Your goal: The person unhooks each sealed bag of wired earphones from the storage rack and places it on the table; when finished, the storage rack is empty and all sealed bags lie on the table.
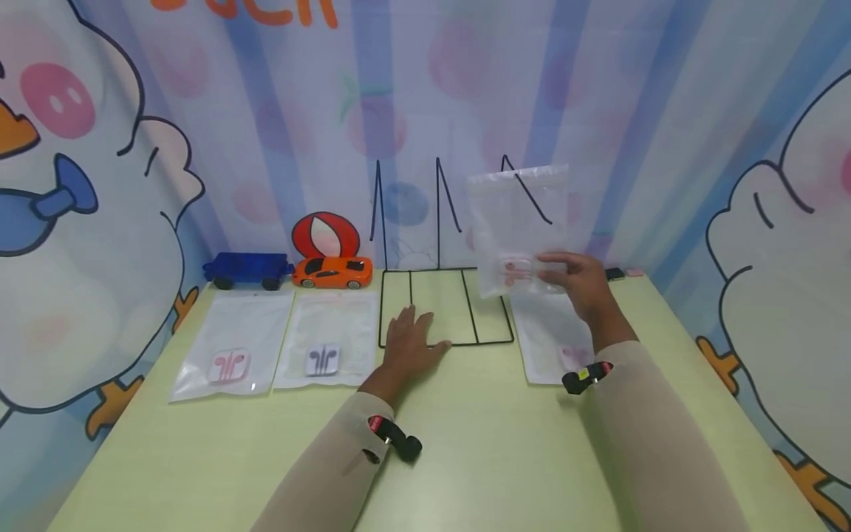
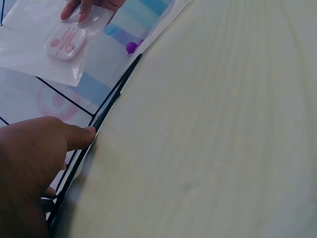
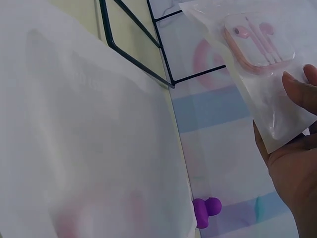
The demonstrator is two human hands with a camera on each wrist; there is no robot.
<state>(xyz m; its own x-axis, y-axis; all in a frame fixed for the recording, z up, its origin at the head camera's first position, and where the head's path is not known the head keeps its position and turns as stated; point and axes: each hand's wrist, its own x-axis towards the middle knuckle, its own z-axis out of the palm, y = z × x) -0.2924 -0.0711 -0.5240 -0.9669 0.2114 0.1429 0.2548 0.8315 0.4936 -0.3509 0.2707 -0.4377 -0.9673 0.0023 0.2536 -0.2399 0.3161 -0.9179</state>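
My right hand (image 1: 585, 290) pinches the lower right edge of a clear zip bag (image 1: 488, 222) holding pink earphones (image 3: 255, 39) in a case. The bag hangs upright at the right-hand hook (image 1: 532, 199) of a black wire display rack (image 1: 439, 214); the hook's prong shows in front of the bag's top, its upright behind. My left hand (image 1: 408, 347) rests on the rack's base with fingers spread, its thumb (image 2: 81, 136) on the front wire. The other two hooks stand bare.
Left of the rack lie two bags, with pink earphones (image 1: 229, 366) and grey earphones (image 1: 323, 360). Another bag (image 1: 552, 332) lies right of it. Behind stand a blue trailer (image 1: 249, 270) and an orange toy car (image 1: 332, 273). A small purple object (image 3: 205, 210) sits near the back edge.
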